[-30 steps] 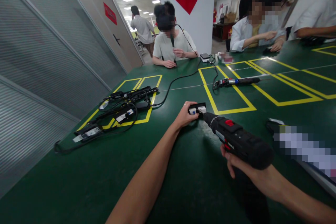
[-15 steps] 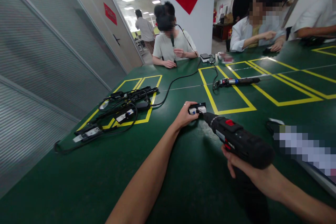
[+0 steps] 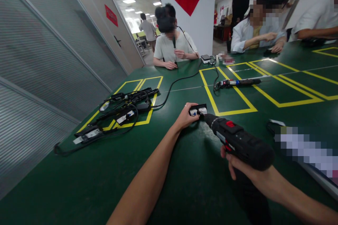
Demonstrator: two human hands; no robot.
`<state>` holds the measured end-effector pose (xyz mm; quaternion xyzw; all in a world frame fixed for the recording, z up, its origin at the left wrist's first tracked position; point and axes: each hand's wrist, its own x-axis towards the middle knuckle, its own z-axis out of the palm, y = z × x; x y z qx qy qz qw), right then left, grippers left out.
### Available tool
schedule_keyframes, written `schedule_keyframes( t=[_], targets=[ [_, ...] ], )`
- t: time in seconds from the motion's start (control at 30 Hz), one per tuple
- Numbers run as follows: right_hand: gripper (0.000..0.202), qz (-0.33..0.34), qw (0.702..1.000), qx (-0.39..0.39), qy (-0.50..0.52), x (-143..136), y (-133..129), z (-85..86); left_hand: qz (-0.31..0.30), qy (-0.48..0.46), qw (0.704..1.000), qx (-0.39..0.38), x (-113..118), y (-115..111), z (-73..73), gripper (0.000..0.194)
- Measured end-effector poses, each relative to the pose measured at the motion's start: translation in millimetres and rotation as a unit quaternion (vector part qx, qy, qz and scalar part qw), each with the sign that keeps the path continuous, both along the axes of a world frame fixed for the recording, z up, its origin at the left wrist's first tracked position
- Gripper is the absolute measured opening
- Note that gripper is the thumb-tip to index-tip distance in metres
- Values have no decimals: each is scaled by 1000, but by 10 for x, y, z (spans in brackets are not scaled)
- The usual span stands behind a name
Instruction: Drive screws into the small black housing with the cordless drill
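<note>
Near the middle of the green table [image 3: 105, 182], my left hand [image 3: 186, 116] grips a small black piece [image 3: 202, 106] with white labels, thumb in front and fingers behind. My right hand [image 3: 245, 167] is wrapped round the handle of a black and red power drill [image 3: 237, 137], a finger near its red trigger. The drill points up and left, and its tip meets the front of the black piece by my left thumb. The exact contact point is too small to make out.
A heap of black cables and adapters [image 3: 129, 107] lies at the left. An electric screwdriver [image 3: 237, 82] rests across yellow tape outlines [image 3: 237, 111]. A blurred-out flat object [image 3: 308, 151] is at the right. A person [image 3: 174, 47] and others sit across the table.
My right index finger has shifted slightly at the trigger, and the drill's rear has moved a little left. In the background, standing people have moved.
</note>
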<state>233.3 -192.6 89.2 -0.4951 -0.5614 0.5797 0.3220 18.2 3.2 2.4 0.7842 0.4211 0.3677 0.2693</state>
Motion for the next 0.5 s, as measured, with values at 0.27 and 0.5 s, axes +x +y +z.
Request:
schedule_keyframes(
  t=[0.27,0.5],
  targets=[
    [13,8,1000,-3,3,-5,9,33,-4,-3,1000,-4,-6,2,3,49],
    [20,-4,1000,-9,1,-16,6,-9,-1,-17,1000,-12,-3,16,-27,48]
  ],
)
